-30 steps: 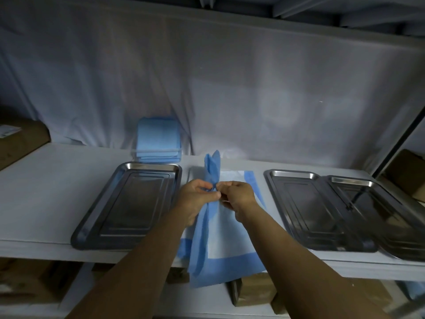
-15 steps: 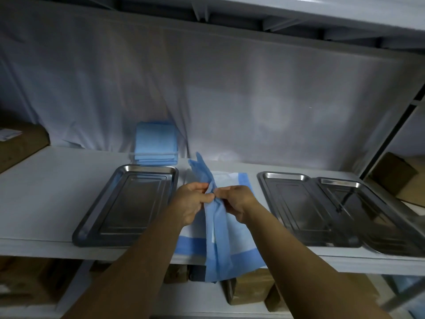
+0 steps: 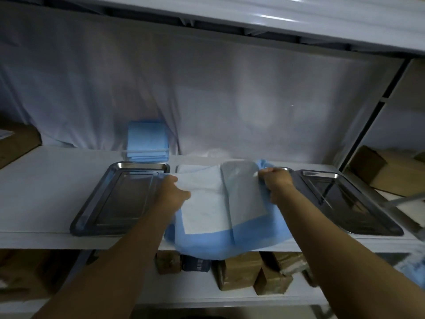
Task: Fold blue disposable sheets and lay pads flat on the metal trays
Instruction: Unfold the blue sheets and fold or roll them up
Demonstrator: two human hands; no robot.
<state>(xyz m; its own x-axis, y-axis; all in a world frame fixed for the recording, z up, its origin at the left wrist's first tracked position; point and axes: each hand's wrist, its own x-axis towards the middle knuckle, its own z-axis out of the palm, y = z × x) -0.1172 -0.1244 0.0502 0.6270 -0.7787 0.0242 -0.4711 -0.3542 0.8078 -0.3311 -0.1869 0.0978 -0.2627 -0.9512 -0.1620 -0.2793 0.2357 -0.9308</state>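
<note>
— What stands around the work?

— A white shelf (image 3: 46,180) backed by a pale draped cloth (image 3: 230,100). A stack of folded blue sheets (image 3: 147,143) sits at the back against that cloth, just behind the left shallow rectangular steel tray (image 3: 128,199). A brown cardboard box (image 3: 18,141) is at the far left and another cardboard box (image 3: 377,171) at the far right. Brown wrapped parcels (image 3: 239,268) crowd the lower shelf (image 3: 207,298).

— And the pad?

— The white disposable pad with a blue border (image 3: 207,203) lies spread on the shelf between the trays, its front edge drooping over the shelf lip. The left hand (image 3: 172,192) pinches its left edge, thumb on top. The right hand (image 3: 276,180) is curled round its right edge. The pad's right side hides the shelf beneath it.

— Counts?

— Two hands, one pad, one stack, two boxes, and two trays in plain view — the right steel tray (image 3: 345,203) lies just beside the right hand. A sliver of metal rim (image 3: 287,168) shows behind that hand; whether it is a third tray I cannot tell.
</note>
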